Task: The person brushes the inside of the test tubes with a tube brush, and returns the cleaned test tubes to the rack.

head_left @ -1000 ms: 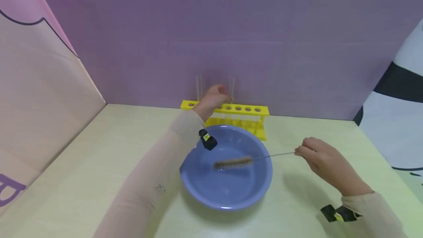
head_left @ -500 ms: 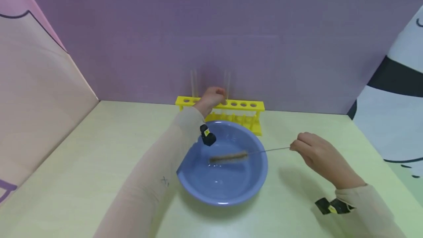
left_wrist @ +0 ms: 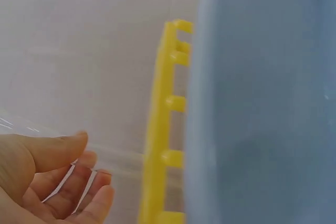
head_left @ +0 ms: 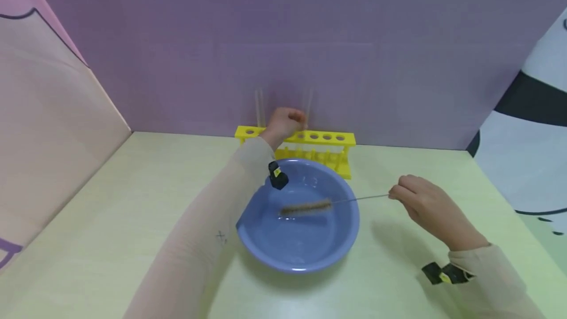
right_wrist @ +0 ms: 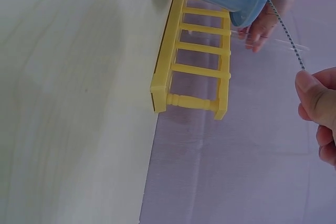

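Observation:
My left hand (head_left: pixel 285 122) reaches over the bowl to a clear glass test tube (head_left: pixel 308 105) that stands up out of a yellow test tube rack (head_left: pixel 338 138). Thumb and fingertips meet around this tube; in the left wrist view the hand (left_wrist: pixel 63 177) is curved and the glass is faint and blurred. My right hand (head_left: pixel 427 206) pinches the thin twisted wire (right_wrist: pixel 286 32) of a test tube brush (head_left: pixel 305 207). The brush's brown bristles hang over the blue bowl (head_left: pixel 297 266). A second test tube (head_left: pixel 259 107) rises from the rack's left part, left of my left hand.
The bowl stands on a pale wooden table (head_left: pixel 177 176), right in front of the rack, and hides part of the rack's base. A purple-grey backdrop (head_left: pixel 288 23) rises close behind the rack. Printed side panels (head_left: pixel 522 161) flank the table.
My left hand dipped towards the rack, then rose slightly; the right-hand tube now leans a little to the right. The right hand and brush stay nearly still while the view shifts.

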`<move>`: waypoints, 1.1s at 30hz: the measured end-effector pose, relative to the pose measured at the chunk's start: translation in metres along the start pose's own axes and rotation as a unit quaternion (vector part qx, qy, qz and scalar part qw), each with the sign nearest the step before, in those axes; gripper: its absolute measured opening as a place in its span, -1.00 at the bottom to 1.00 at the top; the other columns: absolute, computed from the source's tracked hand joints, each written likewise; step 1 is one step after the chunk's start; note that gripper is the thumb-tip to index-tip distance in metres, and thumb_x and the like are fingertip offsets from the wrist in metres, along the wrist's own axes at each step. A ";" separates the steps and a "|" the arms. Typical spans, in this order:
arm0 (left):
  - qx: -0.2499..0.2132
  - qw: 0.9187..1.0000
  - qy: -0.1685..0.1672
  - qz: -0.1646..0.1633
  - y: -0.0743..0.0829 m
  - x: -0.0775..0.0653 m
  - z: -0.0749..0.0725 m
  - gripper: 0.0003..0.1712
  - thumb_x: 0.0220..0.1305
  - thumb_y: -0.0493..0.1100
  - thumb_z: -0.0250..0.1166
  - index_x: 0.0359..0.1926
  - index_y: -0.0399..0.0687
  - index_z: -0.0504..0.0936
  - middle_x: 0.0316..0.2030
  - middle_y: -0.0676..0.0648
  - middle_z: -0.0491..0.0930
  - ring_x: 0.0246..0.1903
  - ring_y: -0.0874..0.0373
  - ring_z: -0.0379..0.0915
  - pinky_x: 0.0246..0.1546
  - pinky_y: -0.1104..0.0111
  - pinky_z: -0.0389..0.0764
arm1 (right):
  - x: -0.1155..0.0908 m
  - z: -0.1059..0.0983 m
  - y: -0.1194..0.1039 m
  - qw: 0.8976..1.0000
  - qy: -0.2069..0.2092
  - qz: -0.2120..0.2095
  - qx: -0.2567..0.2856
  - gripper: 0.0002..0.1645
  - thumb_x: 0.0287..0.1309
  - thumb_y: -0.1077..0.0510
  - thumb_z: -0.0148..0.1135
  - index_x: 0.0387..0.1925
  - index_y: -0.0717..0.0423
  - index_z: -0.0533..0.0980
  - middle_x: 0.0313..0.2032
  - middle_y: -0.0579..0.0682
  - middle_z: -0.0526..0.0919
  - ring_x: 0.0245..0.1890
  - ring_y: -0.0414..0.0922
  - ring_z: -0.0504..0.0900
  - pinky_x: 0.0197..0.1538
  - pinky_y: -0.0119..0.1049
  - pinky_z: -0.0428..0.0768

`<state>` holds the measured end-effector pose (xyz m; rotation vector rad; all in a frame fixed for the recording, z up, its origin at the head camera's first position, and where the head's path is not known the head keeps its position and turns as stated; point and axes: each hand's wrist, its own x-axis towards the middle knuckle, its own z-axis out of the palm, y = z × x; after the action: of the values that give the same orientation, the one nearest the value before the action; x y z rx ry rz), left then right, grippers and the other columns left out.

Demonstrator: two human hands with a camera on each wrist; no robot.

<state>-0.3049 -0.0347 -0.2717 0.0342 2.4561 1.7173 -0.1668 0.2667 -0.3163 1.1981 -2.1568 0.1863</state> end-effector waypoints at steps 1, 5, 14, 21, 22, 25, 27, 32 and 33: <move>-0.003 1.000 0.003 0.010 0.002 -0.001 0.000 -0.64 0.19 -0.31 0.29 0.04 -0.07 0.59 -0.06 0.00 0.56 -0.03 0.11 0.43 0.03 0.20 0.47 | 0.000 0.000 0.000 1.000 -0.001 0.001 -0.002 -0.40 0.46 -0.01 -0.39 -0.49 0.13 0.50 -0.54 -0.11 0.40 -0.53 -0.20 0.40 -0.45 -0.35 0.46; -0.016 0.998 0.013 0.065 0.013 -0.005 -0.002 -0.61 0.20 -0.26 0.30 0.08 -0.08 0.57 -0.03 -0.01 0.56 -0.02 0.13 0.43 0.02 0.23 0.49 | 0.000 -0.001 0.000 1.000 0.003 0.000 -0.005 -0.41 0.46 0.00 -0.39 -0.49 0.14 0.50 -0.54 -0.10 0.39 -0.54 -0.20 0.38 -0.47 -0.35 0.45; -0.080 0.979 0.030 0.183 0.033 -0.018 -0.012 -0.57 0.23 -0.21 0.27 0.14 -0.15 0.52 0.01 -0.01 0.54 0.00 0.19 0.42 0.02 0.41 0.46 | 0.001 0.001 0.001 1.000 -0.001 0.001 0.007 -0.41 0.46 0.01 -0.39 -0.48 0.12 0.51 -0.53 -0.10 0.41 -0.53 -0.19 0.40 -0.45 -0.35 0.45; -0.059 0.974 0.046 0.212 0.045 -0.035 -0.025 -0.59 0.21 -0.16 0.31 0.10 -0.07 0.56 -0.03 0.02 0.57 -0.07 0.24 0.46 -0.03 0.46 0.47 | -0.001 0.002 0.002 1.000 -0.010 0.004 0.006 -0.39 0.46 0.02 -0.44 -0.49 0.12 0.50 -0.53 -0.09 0.41 -0.53 -0.17 0.40 -0.45 -0.30 0.46; -0.051 0.974 0.044 0.217 0.046 -0.038 -0.027 -0.59 0.21 -0.15 0.31 0.10 -0.06 0.56 -0.02 0.02 0.57 -0.07 0.25 0.46 -0.03 0.47 0.47 | -0.001 0.002 0.002 1.000 -0.009 0.005 0.006 -0.39 0.46 0.02 -0.44 -0.50 0.12 0.50 -0.54 -0.10 0.41 -0.53 -0.18 0.39 -0.46 -0.31 0.45; -0.027 0.971 0.030 0.236 0.047 -0.050 -0.036 -0.59 0.21 -0.17 0.30 0.10 -0.08 0.56 -0.02 -0.02 0.57 -0.11 0.24 0.48 -0.05 0.44 0.49 | 0.000 0.005 0.002 1.000 -0.004 -0.001 0.007 -0.40 0.46 0.04 -0.43 -0.50 0.12 0.51 -0.55 -0.10 0.39 -0.54 -0.18 0.37 -0.48 -0.32 0.43; -0.005 0.968 0.017 0.249 0.046 -0.059 -0.042 -0.59 0.21 -0.18 0.30 0.11 -0.09 0.56 -0.04 -0.03 0.58 -0.15 0.22 0.49 -0.09 0.42 0.51 | 0.001 0.008 0.003 1.000 0.003 -0.007 0.008 -0.41 0.46 0.06 -0.41 -0.50 0.12 0.51 -0.55 -0.10 0.36 -0.55 -0.19 0.34 -0.48 -0.34 0.41; 0.033 0.963 -0.012 0.269 0.042 -0.076 -0.051 -0.61 0.19 -0.25 0.31 0.07 -0.15 0.55 -0.16 -0.11 0.57 -0.24 0.14 0.49 -0.18 0.38 0.54 | 0.000 0.013 0.004 1.000 0.013 -0.019 0.004 -0.43 0.46 0.07 -0.38 -0.52 0.12 0.50 -0.56 -0.11 0.35 -0.55 -0.18 0.32 -0.49 -0.34 0.39; 0.037 0.962 -0.018 0.271 0.040 -0.079 -0.053 -0.62 0.18 -0.28 0.31 0.04 -0.17 0.55 -0.18 -0.11 0.57 -0.25 0.13 0.49 -0.19 0.37 0.54 | -0.001 0.014 0.004 1.000 0.013 -0.020 0.003 -0.43 0.46 0.08 -0.39 -0.52 0.12 0.50 -0.56 -0.11 0.35 -0.55 -0.18 0.33 -0.49 -0.34 0.40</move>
<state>-0.2366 -0.0777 -0.2080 0.8072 2.6433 1.7750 -0.1764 0.2637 -0.3265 1.2350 -2.1089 0.1898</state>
